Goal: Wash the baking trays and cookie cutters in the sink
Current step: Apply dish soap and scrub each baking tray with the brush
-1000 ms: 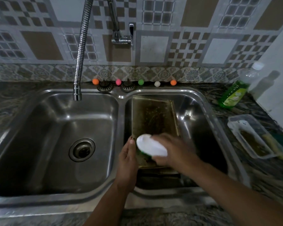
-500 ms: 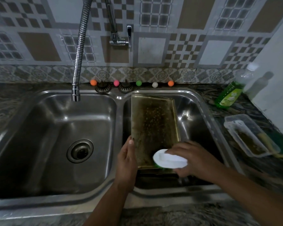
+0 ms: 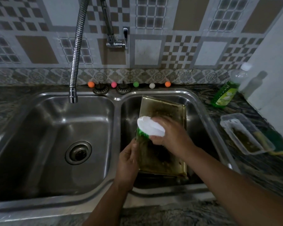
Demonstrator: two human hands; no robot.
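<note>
My right hand (image 3: 168,136) grips the scrub brush (image 3: 149,128) against the grimy baking tray (image 3: 163,154) in the sink's (image 3: 201,101) right basin. Left hand (image 3: 127,165) clamps the tray's left edge.

tray (image 3: 163,111) in right basin (image 3: 201,115), bottle (image 3: 225,95) right

left hand (image 3: 127,162) curled and gripping, right hand (image 3: 168,132) clasped, forearms extended

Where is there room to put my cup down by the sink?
Bare counter left of the sink, and the left basin around its drain. Crowded: right basin with baking tray, right counter with soap bottle and plastic container.
</note>
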